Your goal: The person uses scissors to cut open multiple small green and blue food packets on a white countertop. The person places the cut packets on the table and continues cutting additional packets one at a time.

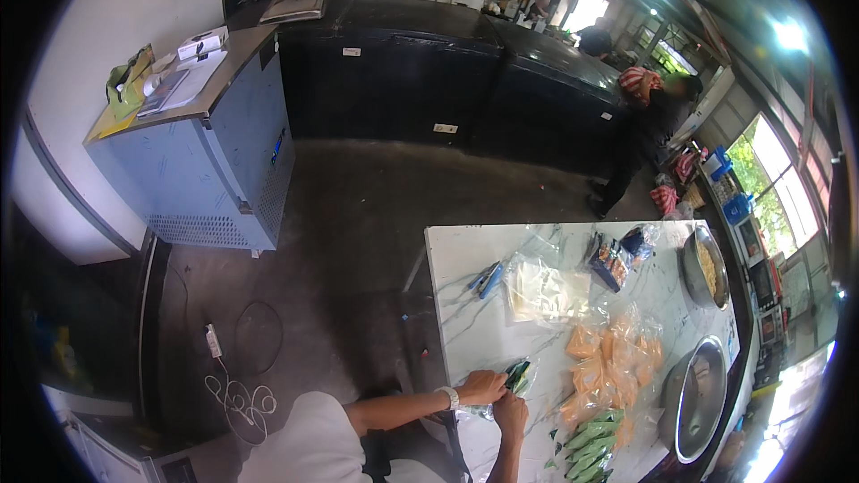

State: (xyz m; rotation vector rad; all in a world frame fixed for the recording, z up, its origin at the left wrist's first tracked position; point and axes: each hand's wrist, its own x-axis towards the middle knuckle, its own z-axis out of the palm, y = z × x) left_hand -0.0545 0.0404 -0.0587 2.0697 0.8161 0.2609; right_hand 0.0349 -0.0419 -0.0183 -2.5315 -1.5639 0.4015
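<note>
Both hands meet at the near left edge of a marble-patterned table (pixel 463 261). My left hand (pixel 483 387), with a watch on its wrist, and my right hand (pixel 511 410) hold a small clear plastic bag with dark green contents (pixel 519 376). To their right lie several clear bags of orange contents (pixel 594 372). Green packets (pixel 593 446) lie in a row nearer me. Beyond the hands are a stack of clear plastic bags (pixel 547 292), a blue-handled tool (pixel 491 280), possibly a stapler, and dark printed packets (pixel 612 261).
An empty-looking steel basin (pixel 679 402) and a steel bowl of pale yellowish food (pixel 691 275) stand along the table's right side. A power strip (pixel 213 341) and loose cable lie on the floor at left. A person in dark clothes (pixel 647 127) stands by the black counter (pixel 402 94).
</note>
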